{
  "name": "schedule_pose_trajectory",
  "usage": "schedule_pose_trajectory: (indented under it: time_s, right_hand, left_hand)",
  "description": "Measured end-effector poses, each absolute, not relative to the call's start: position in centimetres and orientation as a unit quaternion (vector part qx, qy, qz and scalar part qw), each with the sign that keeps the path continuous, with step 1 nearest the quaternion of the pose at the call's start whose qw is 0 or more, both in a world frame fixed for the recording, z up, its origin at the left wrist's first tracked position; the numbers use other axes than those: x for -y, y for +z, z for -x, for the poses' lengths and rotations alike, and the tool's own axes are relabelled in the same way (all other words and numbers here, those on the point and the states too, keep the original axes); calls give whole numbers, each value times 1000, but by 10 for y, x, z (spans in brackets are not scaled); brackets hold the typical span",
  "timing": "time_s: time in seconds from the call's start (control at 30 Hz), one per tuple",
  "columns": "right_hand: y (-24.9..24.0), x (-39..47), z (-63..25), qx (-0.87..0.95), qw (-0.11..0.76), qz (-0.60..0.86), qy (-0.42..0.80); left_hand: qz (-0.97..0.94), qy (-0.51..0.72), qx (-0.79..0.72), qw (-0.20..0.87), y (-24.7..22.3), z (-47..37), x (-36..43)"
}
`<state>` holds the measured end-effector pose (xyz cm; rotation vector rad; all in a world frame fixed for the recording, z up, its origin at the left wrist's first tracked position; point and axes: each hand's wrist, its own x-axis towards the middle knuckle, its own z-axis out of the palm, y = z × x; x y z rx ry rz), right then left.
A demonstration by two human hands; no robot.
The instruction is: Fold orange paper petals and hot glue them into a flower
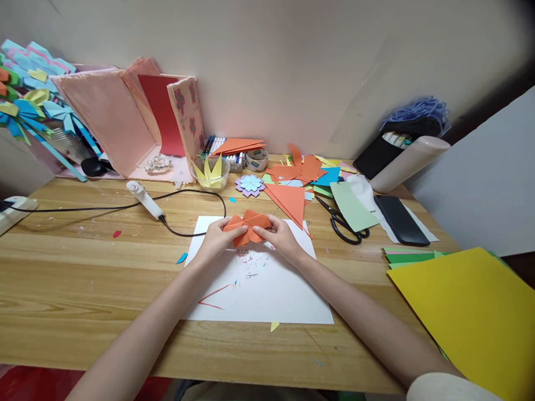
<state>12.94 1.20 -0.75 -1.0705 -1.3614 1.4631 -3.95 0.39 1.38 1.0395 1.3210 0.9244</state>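
Observation:
An orange paper flower (249, 228) with several petals is held between my two hands over a white sheet (267, 301). My left hand (220, 236) pinches its left petals, thumb on top pointing to the centre. On the other side my right hand (282, 238) grips the right petals, its thumb also near the middle. Fingers under the flower are partly hidden. Marker strokes and small scraps dot the white sheet. Just beyond the hands lie folded orange paper triangles (290, 199) and a layered blue and purple paper flower (250, 185).
Black-handled scissors (345, 223) lie to the right beside a phone (401, 219). Yellow paper (468, 312) covers the right front. A white glue gun (145, 199) with a black cord rests at left. Behind stand a clear cup (211, 172) and a pink box (96, 120).

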Motion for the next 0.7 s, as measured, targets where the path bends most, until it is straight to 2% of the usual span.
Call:
schedule_pose_trajectory:
  time_s: [0.27, 0.53, 0.7]
  right_hand:
    - [-9, -10, -124, 513, 462, 445, 570]
    - [-6, -10, -124, 525, 447, 440, 576]
    - [-4, -11, -123, 537, 426, 417, 597]
  left_hand:
    - [-432, 443, -534, 576, 5, 35, 1]
    - [-414, 467, -543, 562, 2, 33, 3]
    - [-383, 488, -496, 608, 6, 30, 4]
